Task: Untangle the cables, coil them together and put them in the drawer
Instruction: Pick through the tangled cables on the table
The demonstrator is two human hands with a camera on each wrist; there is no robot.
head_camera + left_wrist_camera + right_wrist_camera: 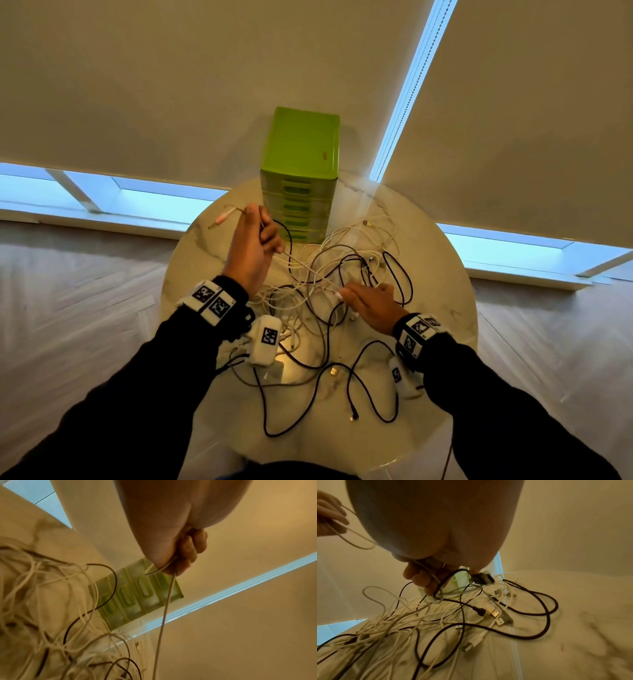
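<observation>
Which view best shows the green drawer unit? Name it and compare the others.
The head view: the green drawer unit stands whole at the table's far edge. The left wrist view shows only its drawer fronts, tilted and blurred; the right wrist view gives a sliver behind the right hand.

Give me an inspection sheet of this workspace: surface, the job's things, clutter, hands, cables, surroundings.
Surface: round marble-look table, mostly covered by loose cables.
Job's things: tangled cables, white and dark mixed, uncoiled; green drawer unit at the far edge, every drawer that shows is closed.
Clutter: nothing seen beyond the cables and their plugs.
Hands: left hand raised, gripping a white cable that runs taut to the pile; right hand low over the tangle, fingers curled round a white strand.
Cables: several USB plugs lie free; dark loops reach the near edge.
Surroundings: drawn roller blinds with daylight at the gaps; pale floor.
</observation>
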